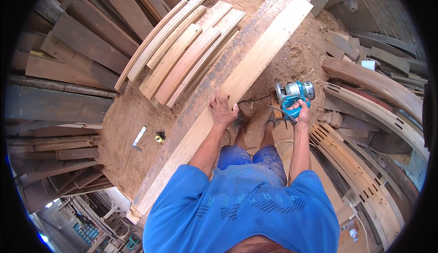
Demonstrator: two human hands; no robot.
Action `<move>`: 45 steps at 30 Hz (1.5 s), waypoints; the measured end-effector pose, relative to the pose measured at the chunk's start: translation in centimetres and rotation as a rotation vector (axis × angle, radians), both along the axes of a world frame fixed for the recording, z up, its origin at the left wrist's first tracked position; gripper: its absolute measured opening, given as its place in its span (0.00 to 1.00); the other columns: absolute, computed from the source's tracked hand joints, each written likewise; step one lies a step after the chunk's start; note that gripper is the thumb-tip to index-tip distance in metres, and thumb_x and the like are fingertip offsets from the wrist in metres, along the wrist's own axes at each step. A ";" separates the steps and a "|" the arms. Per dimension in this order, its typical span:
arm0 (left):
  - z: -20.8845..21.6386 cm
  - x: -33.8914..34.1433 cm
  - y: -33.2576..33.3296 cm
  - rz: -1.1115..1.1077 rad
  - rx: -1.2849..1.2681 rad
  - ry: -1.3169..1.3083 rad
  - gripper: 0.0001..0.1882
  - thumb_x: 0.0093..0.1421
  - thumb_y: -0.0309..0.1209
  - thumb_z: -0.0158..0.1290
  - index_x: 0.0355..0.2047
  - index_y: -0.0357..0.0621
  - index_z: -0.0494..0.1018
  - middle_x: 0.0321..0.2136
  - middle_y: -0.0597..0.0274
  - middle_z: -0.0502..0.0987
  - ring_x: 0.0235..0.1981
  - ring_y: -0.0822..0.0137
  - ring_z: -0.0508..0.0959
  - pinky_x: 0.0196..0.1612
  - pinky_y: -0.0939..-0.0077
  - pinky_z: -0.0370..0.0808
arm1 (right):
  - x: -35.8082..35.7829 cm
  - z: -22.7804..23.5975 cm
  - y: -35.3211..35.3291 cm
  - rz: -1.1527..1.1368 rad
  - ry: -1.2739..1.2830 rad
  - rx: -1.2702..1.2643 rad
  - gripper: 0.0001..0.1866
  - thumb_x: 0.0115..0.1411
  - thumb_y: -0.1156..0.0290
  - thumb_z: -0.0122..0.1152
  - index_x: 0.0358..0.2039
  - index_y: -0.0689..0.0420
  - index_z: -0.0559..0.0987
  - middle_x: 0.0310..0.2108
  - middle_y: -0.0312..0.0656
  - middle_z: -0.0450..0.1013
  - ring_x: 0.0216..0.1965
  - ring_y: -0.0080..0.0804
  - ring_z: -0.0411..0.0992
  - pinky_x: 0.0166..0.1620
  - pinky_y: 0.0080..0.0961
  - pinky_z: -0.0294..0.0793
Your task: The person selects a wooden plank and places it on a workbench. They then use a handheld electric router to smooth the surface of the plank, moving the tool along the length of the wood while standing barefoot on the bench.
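My left hand (222, 111) lies on a long pale plank (260, 63), its fingers spread and holding nothing. This plank runs diagonally along a dark, worn bench beam (248, 36). Off to the right of the plank, my right hand (302, 109) is wrapped round the teal handle of a router (297, 90) with a silver motor. The router is tilted on its side, its flat base toward the left and apart from the plank. A dark cord (255, 99) shows between the plank and the router.
Curved moulded boards (189, 63) lie beyond the bench to the left. A yellow tape measure (160, 136) and a small square (138, 137) rest on the sawdust. Stacked timber (82, 38) fills the left side, and slotted curved rails (360, 175) lie at right.
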State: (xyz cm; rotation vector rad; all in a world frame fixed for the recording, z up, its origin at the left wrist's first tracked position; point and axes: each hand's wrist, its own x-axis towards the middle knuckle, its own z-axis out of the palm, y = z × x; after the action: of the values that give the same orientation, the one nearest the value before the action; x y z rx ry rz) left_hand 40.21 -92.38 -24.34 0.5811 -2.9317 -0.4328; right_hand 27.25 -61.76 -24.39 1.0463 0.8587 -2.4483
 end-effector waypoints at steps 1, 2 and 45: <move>0.2 -0.1 -0.1 -0.011 0.005 0.016 0.31 0.48 0.43 0.60 0.52 0.46 0.67 0.65 0.41 0.56 0.57 0.40 0.60 0.58 0.39 0.58 | 0.0 0.6 -0.1 -0.051 -0.011 -0.013 0.05 0.65 0.74 0.53 0.36 0.46 0.71 0.19 0.34 0.67 0.22 0.25 0.69 0.30 0.33 0.77; 0.5 -0.2 -0.3 -0.021 0.010 0.032 0.31 0.49 0.41 0.60 0.53 0.44 0.68 0.64 0.40 0.57 0.57 0.40 0.61 0.58 0.39 0.57 | 0.0 0.4 0.1 -0.060 -0.005 -0.024 0.04 0.65 0.74 0.53 0.34 0.47 0.71 0.19 0.33 0.67 0.22 0.25 0.69 0.30 0.32 0.76; 20.0 2.1 2.5 0.164 2.110 0.390 0.29 0.60 0.33 0.60 0.58 0.39 0.62 0.48 0.59 0.76 0.48 0.68 0.78 0.51 0.69 0.77 | 4.9 21.3 -15.2 0.344 0.381 -0.782 0.23 0.64 0.73 0.57 0.60 0.58 0.68 0.28 0.31 0.65 0.29 0.17 0.64 0.41 0.25 0.71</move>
State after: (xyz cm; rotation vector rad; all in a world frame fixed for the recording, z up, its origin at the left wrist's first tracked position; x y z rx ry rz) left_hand 42.33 -89.84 -4.33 0.5739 -0.9698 -2.8738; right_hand 32.13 -76.98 -3.13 0.1429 0.0960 -2.3574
